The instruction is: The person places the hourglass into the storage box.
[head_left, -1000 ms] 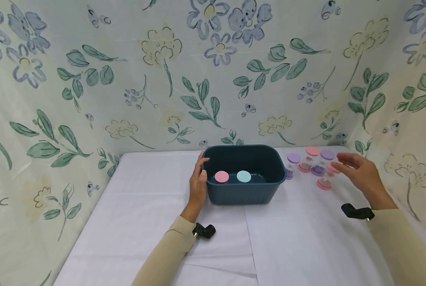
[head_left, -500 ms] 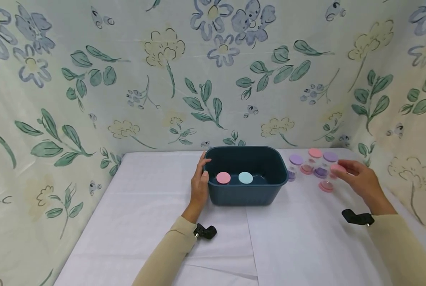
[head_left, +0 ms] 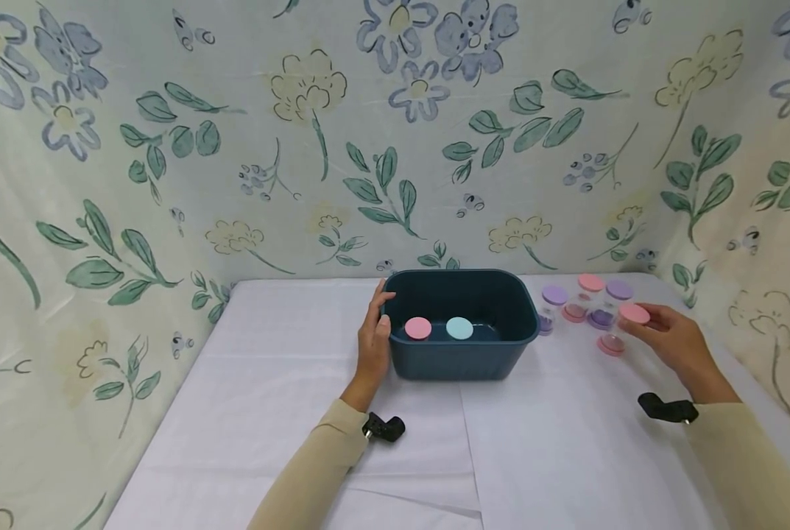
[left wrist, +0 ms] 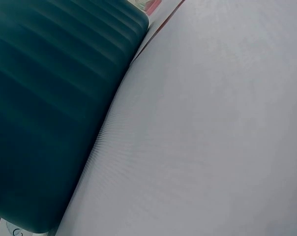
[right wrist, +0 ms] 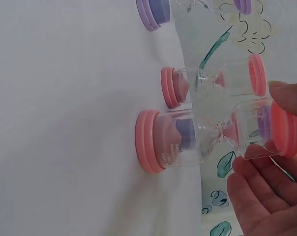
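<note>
My left hand holds the left end of a dark teal plastic bin, fingertips and thumb at its rim. Inside the bin stand two items showing round lids, one pink and one light blue. At the right, my right hand pinches the pink cap of a pink hourglass between thumb and fingers; its base is close over the white cloth. Just behind it stand another pink hourglass and a purple hourglass. Nearer the bin is a second purple hourglass.
A white cloth with creases covers the table. Floral fabric hangs at the back and both sides. The bin's ribbed outer wall fills the left of the left wrist view.
My right hand's fingers have closed onto the cap of the nearest pink hourglass. My left hand stays on the bin. The head view has shifted slightly.
</note>
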`<state>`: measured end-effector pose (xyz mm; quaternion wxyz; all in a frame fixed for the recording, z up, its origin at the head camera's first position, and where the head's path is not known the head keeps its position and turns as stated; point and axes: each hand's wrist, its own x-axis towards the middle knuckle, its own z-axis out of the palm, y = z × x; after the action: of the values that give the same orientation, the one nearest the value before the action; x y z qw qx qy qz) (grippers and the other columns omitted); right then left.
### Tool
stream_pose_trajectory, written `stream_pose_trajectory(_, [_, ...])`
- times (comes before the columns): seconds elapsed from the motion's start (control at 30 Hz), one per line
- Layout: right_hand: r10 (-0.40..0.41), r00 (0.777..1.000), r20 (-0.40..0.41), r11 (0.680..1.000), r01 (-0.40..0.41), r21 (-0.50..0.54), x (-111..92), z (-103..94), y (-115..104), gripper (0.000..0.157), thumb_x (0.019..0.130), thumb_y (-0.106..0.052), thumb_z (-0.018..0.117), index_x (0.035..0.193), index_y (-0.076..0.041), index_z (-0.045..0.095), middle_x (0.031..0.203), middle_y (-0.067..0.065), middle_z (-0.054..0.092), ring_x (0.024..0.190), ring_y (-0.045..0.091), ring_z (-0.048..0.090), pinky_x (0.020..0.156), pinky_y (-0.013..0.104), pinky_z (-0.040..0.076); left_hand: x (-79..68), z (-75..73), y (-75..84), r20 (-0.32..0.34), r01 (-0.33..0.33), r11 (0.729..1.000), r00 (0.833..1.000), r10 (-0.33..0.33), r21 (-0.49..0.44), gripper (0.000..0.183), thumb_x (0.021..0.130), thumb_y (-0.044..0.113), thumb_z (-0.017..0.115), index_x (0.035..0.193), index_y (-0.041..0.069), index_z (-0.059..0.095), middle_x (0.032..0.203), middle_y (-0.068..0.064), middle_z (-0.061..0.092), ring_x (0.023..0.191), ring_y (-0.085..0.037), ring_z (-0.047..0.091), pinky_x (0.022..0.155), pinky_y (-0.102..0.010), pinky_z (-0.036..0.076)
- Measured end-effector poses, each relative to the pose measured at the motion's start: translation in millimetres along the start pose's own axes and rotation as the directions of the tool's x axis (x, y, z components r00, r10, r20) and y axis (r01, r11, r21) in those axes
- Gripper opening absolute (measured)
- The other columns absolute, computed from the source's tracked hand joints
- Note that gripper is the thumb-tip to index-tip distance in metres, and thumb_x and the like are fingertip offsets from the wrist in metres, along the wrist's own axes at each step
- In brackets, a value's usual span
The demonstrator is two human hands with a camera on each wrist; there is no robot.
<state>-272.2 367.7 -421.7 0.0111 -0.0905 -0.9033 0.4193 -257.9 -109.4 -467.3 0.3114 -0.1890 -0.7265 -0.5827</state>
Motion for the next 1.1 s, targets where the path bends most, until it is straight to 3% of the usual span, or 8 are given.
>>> stream_pose_trajectory(0.13, [0.011, 1.000, -0.003, 1.000, -0.011, -0.003, -1, -1.5, -1, 0.101, 0.080, -0.069, 0.056, 0.149, 0.000, 0.027, 0.145, 0.033, 0.033, 0.130, 0.052, 0.030, 0.096, 0.070, 0.032, 0.5, -1.5, 17.3, 0.003, -0.001, 1.000, 1.000, 0.001, -0.022, 0.043, 0.095, 0.007, 0.032, 0.134, -0.002, 0.046, 0.155, -0.017, 0.028, 0.144, -0.031, 0.024, 0.113, -0.054, 0.022])
stream_pose_trajectory(0.27, [0.016, 1.000, -0.009, 1.000, -0.016, 0.000, -1, -1.6, -1, 0.099, 0.081, -0.067, 0.057, 0.148, -0.001, 0.028, 0.146, 0.032, 0.032, 0.131, 0.052, 0.029, 0.096, 0.071, 0.032, 1.3, -3.5, 31.1, 0.012, 0.012, 1.000, 1.000, -0.011, -0.027, 0.044, 0.092, 0.005, 0.032, 0.133, -0.007, 0.045, 0.154, -0.023, 0.028, 0.143, -0.037, 0.024, 0.113, -0.054, 0.021])
stream_pose_trajectory(0.57, [0.010, 1.000, -0.019, 1.000, -0.010, 0.018, -2, -0.2, -3, 0.096, 0.082, -0.066, 0.058, 0.148, -0.003, 0.029, 0.148, 0.030, 0.032, 0.132, 0.052, 0.029, 0.097, 0.070, 0.032, -0.3, 0.8, -1.5, 0.006, 0.017, 1.000, 1.000, -0.017, -0.007, 0.044, 0.096, 0.021, 0.031, 0.137, 0.010, 0.046, 0.158, -0.006, 0.026, 0.145, -0.023, 0.022, 0.114, -0.052, 0.021])
stream_pose_trajectory(0.7, [-0.021, 1.000, -0.023, 0.999, 0.021, 0.027, -3, 0.5, -8, 0.092, 0.083, -0.063, 0.058, 0.148, -0.003, 0.030, 0.148, 0.030, 0.033, 0.132, 0.051, 0.030, 0.097, 0.069, 0.033, -0.6, 0.2, -3.9, 0.005, 0.014, 1.000, 1.000, -0.014, 0.007, 0.044, 0.097, 0.029, 0.031, 0.137, 0.017, 0.045, 0.158, -0.002, 0.026, 0.145, -0.019, 0.022, 0.115, -0.050, 0.021])
stream_pose_trajectory(1.1, [-0.078, 0.996, -0.031, 0.997, 0.079, 0.018, -8, 0.6, -22, 0.091, 0.084, -0.060, 0.060, 0.148, -0.002, 0.030, 0.145, 0.030, 0.037, 0.128, 0.049, 0.038, 0.097, 0.065, 0.035, -1.2, 0.4, -6.3, 0.014, 0.027, 1.000, 1.000, -0.028, 0.004, 0.045, 0.097, 0.031, 0.030, 0.137, 0.019, 0.045, 0.158, -0.002, 0.025, 0.145, -0.016, 0.021, 0.115, -0.050, 0.020])
